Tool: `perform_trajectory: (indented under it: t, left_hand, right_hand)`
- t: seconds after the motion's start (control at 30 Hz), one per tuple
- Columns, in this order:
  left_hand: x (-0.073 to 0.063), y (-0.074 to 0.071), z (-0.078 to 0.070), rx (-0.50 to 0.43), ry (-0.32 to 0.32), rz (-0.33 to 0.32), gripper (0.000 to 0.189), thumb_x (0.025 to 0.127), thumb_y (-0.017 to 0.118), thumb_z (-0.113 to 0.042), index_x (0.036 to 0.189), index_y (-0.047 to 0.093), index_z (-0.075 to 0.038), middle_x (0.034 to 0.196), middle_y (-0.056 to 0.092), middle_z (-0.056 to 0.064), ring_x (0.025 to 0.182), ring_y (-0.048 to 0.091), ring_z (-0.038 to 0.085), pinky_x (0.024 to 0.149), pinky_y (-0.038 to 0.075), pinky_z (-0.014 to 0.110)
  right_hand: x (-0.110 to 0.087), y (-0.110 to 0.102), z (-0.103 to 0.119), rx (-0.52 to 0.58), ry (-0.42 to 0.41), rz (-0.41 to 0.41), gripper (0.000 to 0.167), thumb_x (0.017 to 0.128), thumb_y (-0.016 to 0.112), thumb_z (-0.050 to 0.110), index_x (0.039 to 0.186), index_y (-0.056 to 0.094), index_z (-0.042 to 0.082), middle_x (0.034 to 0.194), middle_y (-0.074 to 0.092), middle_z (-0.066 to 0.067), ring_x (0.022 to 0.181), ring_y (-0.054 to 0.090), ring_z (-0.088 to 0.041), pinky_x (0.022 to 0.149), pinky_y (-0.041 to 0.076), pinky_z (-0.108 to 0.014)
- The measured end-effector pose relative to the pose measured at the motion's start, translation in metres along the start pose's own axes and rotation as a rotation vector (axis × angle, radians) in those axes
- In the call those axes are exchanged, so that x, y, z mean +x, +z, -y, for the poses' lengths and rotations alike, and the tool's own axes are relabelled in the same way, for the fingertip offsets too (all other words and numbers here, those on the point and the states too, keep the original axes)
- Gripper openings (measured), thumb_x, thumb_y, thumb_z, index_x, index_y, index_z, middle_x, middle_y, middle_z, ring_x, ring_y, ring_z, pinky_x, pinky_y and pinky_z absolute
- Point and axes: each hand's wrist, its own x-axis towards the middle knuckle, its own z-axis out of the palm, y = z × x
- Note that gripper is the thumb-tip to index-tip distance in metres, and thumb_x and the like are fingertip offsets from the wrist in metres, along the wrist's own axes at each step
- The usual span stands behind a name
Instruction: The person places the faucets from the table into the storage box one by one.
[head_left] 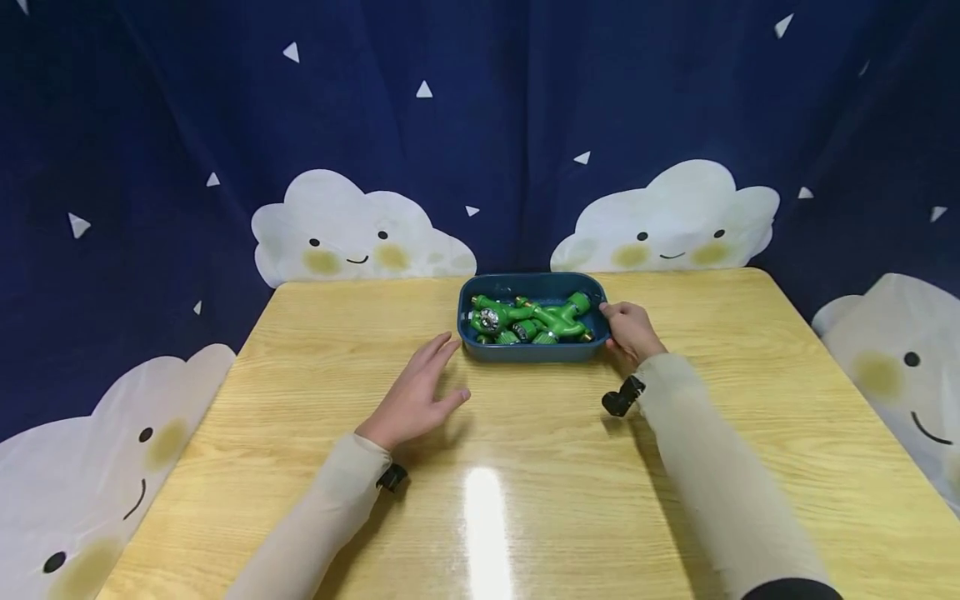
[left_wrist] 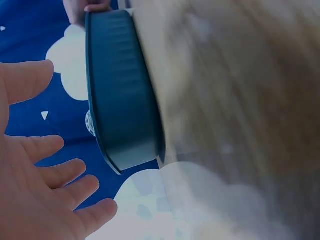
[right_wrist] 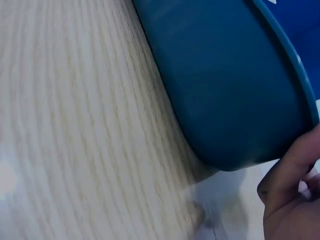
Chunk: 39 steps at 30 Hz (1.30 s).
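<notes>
A dark teal plastic bin point(head_left: 536, 353) with rounded corners stands near the back edge of the table. Several green branched fittings point(head_left: 558, 318), with ridged collars and brass-coloured ends, lie heaped inside it. My right hand point(head_left: 633, 333) grips the bin's right end, thumb over the rim. Up close in the right wrist view, the thumb point(right_wrist: 287, 167) presses at the bin's corner. Short of the bin's left front corner, my left hand point(head_left: 416, 396) is held with fingers extended and nothing in it. The left wrist view shows its spread fingers point(left_wrist: 65, 172) beside the bin's side wall.
The wooden table point(head_left: 337, 350) has a glossy light reflection toward its front. Behind it hangs a dark blue curtain point(head_left: 480, 125) with white triangles and smiling clouds, which also runs along both sides. Each wrist wears a small black camera point(head_left: 624, 397).
</notes>
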Motion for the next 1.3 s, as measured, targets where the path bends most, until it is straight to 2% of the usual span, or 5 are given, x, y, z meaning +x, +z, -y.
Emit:
perform_trajectory:
  t: [0.47,0.67,0.87,1.0,1.3]
  left_hand:
    - [-0.007,0.0,0.003,0.004,-0.021,-0.007,0.072,0.095,0.063,-0.037,0.154,0.034,-0.008,0.164,0.025,0.014,0.152,0.025,0.034,0.12,0.028,0.055]
    - [-0.014,-0.002,0.005,-0.021,-0.035,-0.037,0.07,0.095,0.063,-0.033,0.154,0.034,-0.01,0.164,0.025,0.01,0.152,0.025,0.032,0.12,0.029,0.056]
    - [-0.017,-0.002,0.008,-0.019,-0.04,-0.027,0.071,0.096,0.063,-0.034,0.155,0.033,-0.009,0.165,0.024,0.012,0.153,0.023,0.033,0.12,0.029,0.055]
    - [-0.017,-0.001,0.011,-0.021,-0.047,-0.03,0.067,0.098,0.061,-0.033,0.154,0.035,-0.007,0.165,0.023,0.013,0.152,0.024,0.033,0.12,0.029,0.056]
    - [-0.015,-0.006,0.01,-0.017,-0.055,-0.04,0.064,0.1,0.058,-0.034,0.154,0.034,-0.009,0.165,0.022,0.011,0.153,0.023,0.032,0.12,0.029,0.056]
  right_hand:
    - [0.014,0.001,0.0,0.02,0.019,-0.104,0.053,0.105,0.037,0.041,0.137,0.043,-0.001,0.115,0.044,-0.01,0.043,0.046,-0.002,0.042,0.044,-0.019]
    - [0.02,0.005,0.001,0.003,-0.013,-0.093,0.054,0.106,0.035,0.041,0.133,0.043,-0.005,0.108,0.044,-0.011,0.044,0.048,-0.001,0.046,0.047,-0.017]
    - [0.026,0.006,0.006,0.007,-0.012,-0.08,0.054,0.107,0.034,0.04,0.135,0.041,-0.005,0.105,0.043,-0.009,0.047,0.047,-0.001,0.049,0.048,-0.016]
    - [0.031,0.007,0.009,0.027,-0.011,-0.076,0.05,0.107,0.034,0.038,0.132,0.042,-0.003,0.105,0.042,-0.008,0.047,0.046,-0.002,0.049,0.048,-0.016]
    - [0.028,0.005,0.015,0.045,-0.003,-0.027,0.054,0.107,0.033,0.041,0.138,0.04,-0.001,0.104,0.044,-0.008,0.047,0.047,-0.001,0.048,0.044,-0.016]
